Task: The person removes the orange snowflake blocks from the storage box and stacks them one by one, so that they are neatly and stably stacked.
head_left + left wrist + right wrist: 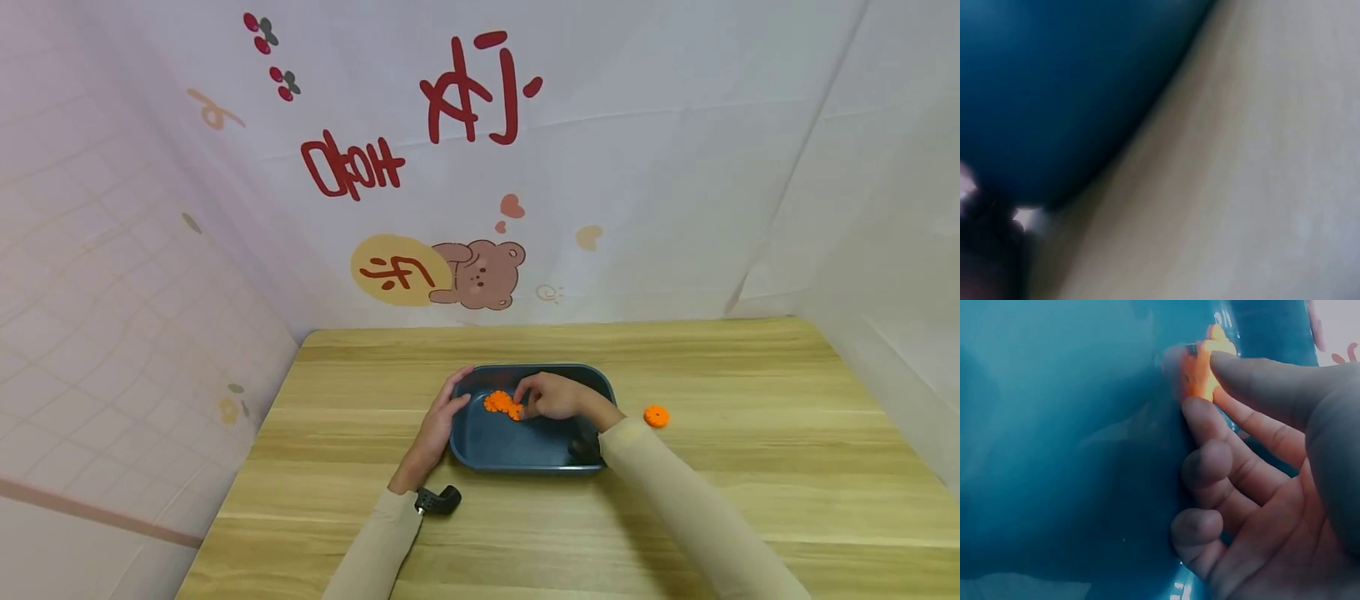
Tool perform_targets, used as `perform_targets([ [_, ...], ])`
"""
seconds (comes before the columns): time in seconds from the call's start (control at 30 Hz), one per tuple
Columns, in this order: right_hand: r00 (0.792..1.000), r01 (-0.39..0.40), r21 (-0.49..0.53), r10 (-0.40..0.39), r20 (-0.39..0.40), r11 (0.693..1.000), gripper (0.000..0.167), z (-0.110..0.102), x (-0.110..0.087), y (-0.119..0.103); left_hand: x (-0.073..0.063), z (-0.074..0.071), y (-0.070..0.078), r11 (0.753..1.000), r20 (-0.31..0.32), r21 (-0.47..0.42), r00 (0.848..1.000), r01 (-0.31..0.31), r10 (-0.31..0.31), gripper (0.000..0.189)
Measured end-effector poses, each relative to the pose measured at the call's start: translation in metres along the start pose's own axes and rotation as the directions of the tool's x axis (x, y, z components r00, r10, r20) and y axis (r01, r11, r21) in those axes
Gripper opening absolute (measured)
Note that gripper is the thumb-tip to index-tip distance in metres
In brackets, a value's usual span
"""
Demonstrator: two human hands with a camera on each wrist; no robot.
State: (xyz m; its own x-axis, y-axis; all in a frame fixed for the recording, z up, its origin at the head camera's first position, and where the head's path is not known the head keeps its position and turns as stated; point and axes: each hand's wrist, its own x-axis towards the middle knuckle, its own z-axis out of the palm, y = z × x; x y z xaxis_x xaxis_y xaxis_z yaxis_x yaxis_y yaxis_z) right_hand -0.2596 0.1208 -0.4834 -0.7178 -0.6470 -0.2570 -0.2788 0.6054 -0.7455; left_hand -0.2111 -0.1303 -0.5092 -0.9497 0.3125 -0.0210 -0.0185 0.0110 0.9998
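Observation:
Orange notched round pieces [495, 401] lie clustered in the left part of a dark blue rectangular basin [502, 450] on the table. My left hand [435, 431] holds the basin's left rim near its far corner, thumb lapping over the edge. Inside the basin, my right hand [553, 396] reaches down to the cluster's right end. The right wrist view shows its thumb and fingers pinching an orange notched disc [1200, 375], the other fingers curled below. The left wrist view is blurred, with mostly the basin's outer wall [1072, 81] in it.
One more orange disc [656, 416] lies on the wood-grain table [360, 392], right of the basin. A black wrist camera [439, 500] sits at the left cuff. Behind the table hangs a white printed backdrop [637, 167], and side walls stand left and right.

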Motion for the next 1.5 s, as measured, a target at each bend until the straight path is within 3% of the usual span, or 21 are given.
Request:
perform_targets([
  [0.23,1.000,-0.016,-0.038,0.015,-0.013,0.999,0.018,0.004,0.003,-0.002,0.005,0.000,-0.016,0.999,-0.037,-0.005,0.999,-0.033,0.032,0.047],
  [0.6,0.999,-0.032,0.001,0.032,0.026,0.999,0.017,0.004,0.001,-0.006,0.005,0.001,-0.016,0.999,-0.069,0.010,0.996,-0.053,0.054,0.047],
  [1.13,0.999,0.024,-0.048,-0.022,0.042,0.999,0.013,-0.001,-0.005,-0.008,0.003,0.000,-0.018,0.999,-0.071,0.015,0.996,-0.049,0.050,0.045],
  [1.5,1.000,-0.012,0.048,0.011,0.026,0.999,0.012,-0.012,-0.018,-0.013,0.003,0.001,-0.018,0.999,-0.070,0.019,0.996,-0.048,0.049,0.046],
])
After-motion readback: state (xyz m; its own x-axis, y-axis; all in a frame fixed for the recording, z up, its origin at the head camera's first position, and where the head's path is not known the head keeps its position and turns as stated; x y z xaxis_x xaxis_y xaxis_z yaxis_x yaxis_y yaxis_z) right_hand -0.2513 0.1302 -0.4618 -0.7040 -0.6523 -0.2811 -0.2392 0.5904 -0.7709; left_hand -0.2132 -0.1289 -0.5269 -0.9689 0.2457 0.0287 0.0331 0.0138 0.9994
